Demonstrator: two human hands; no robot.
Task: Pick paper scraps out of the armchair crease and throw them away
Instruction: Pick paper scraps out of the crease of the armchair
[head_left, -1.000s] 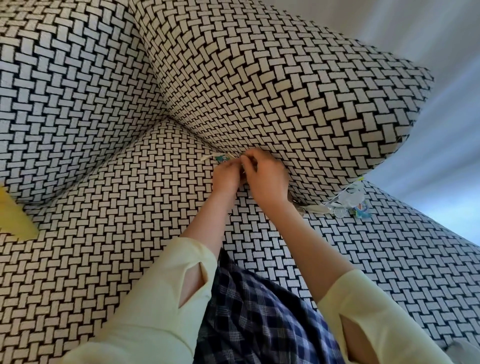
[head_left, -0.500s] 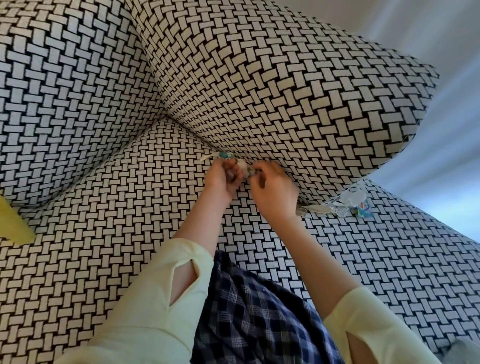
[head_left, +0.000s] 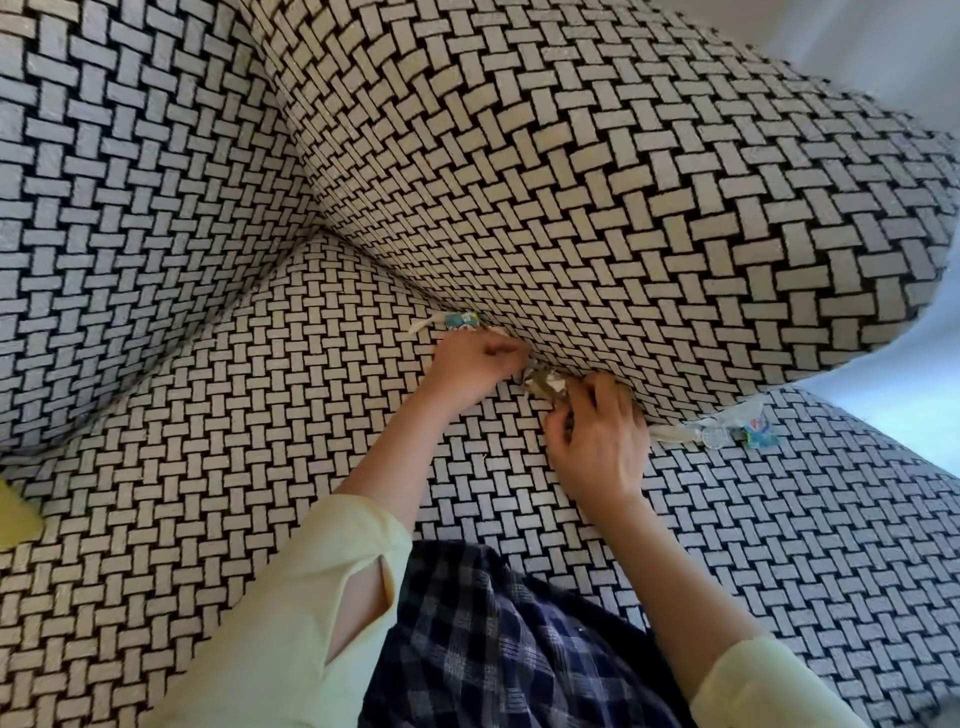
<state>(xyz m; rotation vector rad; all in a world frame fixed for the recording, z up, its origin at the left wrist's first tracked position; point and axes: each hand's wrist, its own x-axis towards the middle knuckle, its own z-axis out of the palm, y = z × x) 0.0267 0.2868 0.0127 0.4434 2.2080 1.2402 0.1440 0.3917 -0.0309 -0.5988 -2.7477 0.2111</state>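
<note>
My right hand (head_left: 597, 441) has its fingers curled round a wad of scraps (head_left: 543, 383) wedged in the crease (head_left: 384, 275). My left hand (head_left: 475, 358) lies just left of that wad with its fingers curled too, but I cannot tell whether it grips anything. A blue scrap (head_left: 460, 321) sticks out just beyond my left hand, and wrappers (head_left: 727, 428) lie just right of my right hand

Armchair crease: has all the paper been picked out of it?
No: a blue-printed scrap sticks out of the crease by the left hand, and more scraps lie past the right hand.
</note>
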